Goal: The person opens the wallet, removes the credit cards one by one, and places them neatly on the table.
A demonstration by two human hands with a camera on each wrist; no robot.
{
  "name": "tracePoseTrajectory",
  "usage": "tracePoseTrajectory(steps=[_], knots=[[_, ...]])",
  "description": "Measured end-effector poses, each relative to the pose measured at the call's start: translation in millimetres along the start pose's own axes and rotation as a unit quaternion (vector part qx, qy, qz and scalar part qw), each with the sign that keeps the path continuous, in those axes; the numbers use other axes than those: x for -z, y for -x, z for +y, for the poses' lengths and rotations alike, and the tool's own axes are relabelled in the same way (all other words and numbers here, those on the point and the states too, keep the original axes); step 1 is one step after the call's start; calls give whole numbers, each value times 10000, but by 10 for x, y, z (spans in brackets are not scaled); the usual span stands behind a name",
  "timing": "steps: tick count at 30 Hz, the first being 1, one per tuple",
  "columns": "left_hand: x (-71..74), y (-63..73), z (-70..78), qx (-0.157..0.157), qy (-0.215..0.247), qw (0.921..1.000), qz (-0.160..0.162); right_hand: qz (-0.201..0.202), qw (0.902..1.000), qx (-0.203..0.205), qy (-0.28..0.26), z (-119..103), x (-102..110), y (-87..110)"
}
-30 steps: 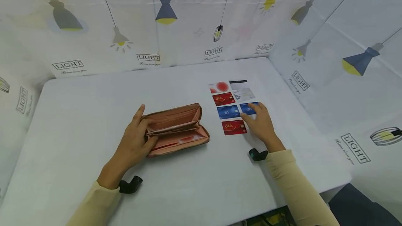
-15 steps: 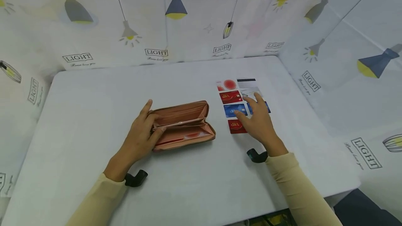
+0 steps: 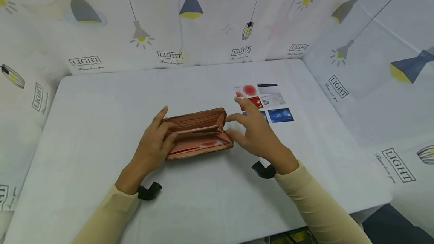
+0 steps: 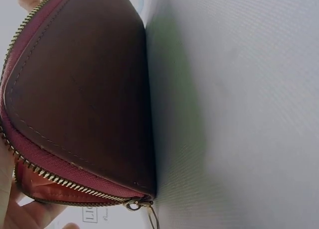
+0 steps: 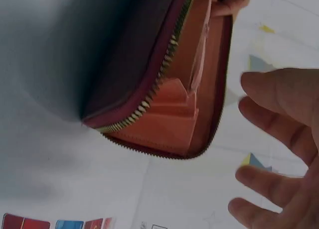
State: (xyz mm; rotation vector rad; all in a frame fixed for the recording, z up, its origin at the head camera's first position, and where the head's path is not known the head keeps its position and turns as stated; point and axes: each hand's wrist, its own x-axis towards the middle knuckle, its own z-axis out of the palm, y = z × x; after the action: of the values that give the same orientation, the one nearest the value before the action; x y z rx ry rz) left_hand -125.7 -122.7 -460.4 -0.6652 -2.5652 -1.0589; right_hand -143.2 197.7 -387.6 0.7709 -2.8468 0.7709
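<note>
A zip-around wallet [image 3: 196, 133] lies spread wide on the table, its pinkish-brown inside showing. My left hand [image 3: 150, 148] grips its left end, the thumb inside. Red-and-white card edges [image 3: 211, 144] show in the front pocket. My right hand [image 3: 259, 134] is just off the wallet's right end, fingers spread; the right wrist view shows a gap between the fingers [image 5: 269, 184] and the wallet [image 5: 164, 104]. Behind that hand lie a blue VIP card [image 3: 280, 115], a silver card [image 3: 273, 100] and a red card [image 3: 256, 102], partly covered. The left wrist view shows the wallet's dark outer side [image 4: 84, 84].
A white-and-red card [image 3: 249, 90] and a black-striped card [image 3: 267, 88] lie at the back of the card group. The white table [image 3: 101, 101] is bounded by lamp-printed sheets [image 3: 203, 40] behind and at the sides.
My right hand has moved left from over the cards to the wallet's right end, now covering the front red card. The left hand stays on the wallet. The head view has shifted slightly.
</note>
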Motion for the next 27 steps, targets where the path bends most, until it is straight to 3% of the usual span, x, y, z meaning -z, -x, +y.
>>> tracePoseTrajectory(steps=[7,17,27], knots=[[-6,-16,-23,72,22,9999,-66,-688,9945,486,626,-109,-117,-85],[2,-30,-26,175,36,9997,-164,-1213,9816,503,1385,-85,-189,-168],[-7,-38,-26,264,97,9993,-233,-1117,9618,1091,2250,-89,-199,-202]])
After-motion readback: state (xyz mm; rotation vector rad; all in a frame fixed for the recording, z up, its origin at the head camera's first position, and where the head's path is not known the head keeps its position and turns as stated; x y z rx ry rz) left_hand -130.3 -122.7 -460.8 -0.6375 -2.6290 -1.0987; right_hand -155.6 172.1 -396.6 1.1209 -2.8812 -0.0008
